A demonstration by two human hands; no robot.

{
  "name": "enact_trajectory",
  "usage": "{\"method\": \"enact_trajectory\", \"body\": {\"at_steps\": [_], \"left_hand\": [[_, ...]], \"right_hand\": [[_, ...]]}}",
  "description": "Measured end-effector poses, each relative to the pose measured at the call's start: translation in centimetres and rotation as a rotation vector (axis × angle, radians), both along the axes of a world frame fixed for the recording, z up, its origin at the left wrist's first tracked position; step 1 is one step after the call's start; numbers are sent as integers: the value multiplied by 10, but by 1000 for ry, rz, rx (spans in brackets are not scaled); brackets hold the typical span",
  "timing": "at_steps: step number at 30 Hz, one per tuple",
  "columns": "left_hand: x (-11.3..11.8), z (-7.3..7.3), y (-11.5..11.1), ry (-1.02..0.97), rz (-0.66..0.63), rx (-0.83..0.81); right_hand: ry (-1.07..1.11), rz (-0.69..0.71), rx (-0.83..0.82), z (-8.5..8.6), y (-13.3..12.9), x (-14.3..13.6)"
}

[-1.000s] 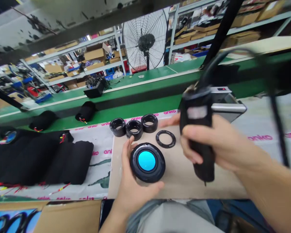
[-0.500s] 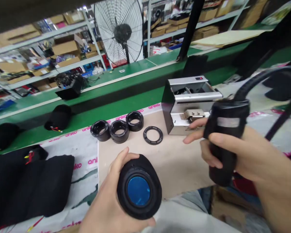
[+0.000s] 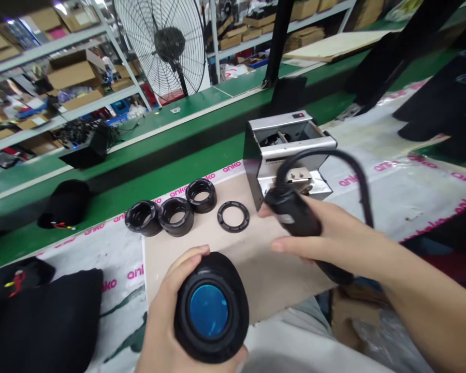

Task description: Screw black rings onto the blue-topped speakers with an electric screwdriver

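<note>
My left hand [image 3: 166, 311] grips a black rounded housing [image 3: 237, 305] whose blue, film-like round face [image 3: 208, 311] is turned up toward me. In my right hand [image 3: 330, 228] is a black corded tool that looks like an electric screwdriver [image 3: 301, 212], lying across the palm with its cord end toward the upper left; its working tip cannot be made out. A flat black ring [image 3: 233, 216] lies on the tan board [image 3: 267, 269] between the hands. Beyond it stand three thick black rings, the left ring [image 3: 143, 217], middle ring [image 3: 176, 216] and right ring [image 3: 201, 195].
Behind my right hand stands a silver metal machine [image 3: 291, 140], resembling a screw feeder. The cord [image 3: 357, 171] arches in front of it. Black fabric-like pieces [image 3: 50, 321] with coloured wires lie at left. A large fan [image 3: 170, 44] and loaded shelves stand beyond the green bench [image 3: 171, 171].
My right hand has moved left, and the electric screwdriver has tipped from upright to lying across it. The left hand still holds the housing, its face slightly turned. The view has shifted right.
</note>
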State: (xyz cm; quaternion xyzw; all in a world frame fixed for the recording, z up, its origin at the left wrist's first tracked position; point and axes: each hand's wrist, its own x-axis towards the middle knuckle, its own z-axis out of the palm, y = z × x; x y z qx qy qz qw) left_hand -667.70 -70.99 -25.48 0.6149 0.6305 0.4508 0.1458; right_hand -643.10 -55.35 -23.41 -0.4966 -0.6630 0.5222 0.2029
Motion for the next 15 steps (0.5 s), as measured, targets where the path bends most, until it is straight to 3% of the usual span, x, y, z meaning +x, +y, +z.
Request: {"method": "enact_trajectory", "body": {"at_steps": [3, 9, 12, 15], "left_hand": [[4, -2, -1, 9, 82, -18], [-9, -9, 6, 80, -69, 114], [-12, -11, 8, 51, -68, 101], [-11, -9, 7, 7, -62, 69]], "right_hand": [[-158, 42, 133, -3, 6, -29], [-312, 119, 305, -30, 18, -80], [-402, 121, 326, -44, 21, -88], [-396, 202, 363, -49, 16, -78]]}}
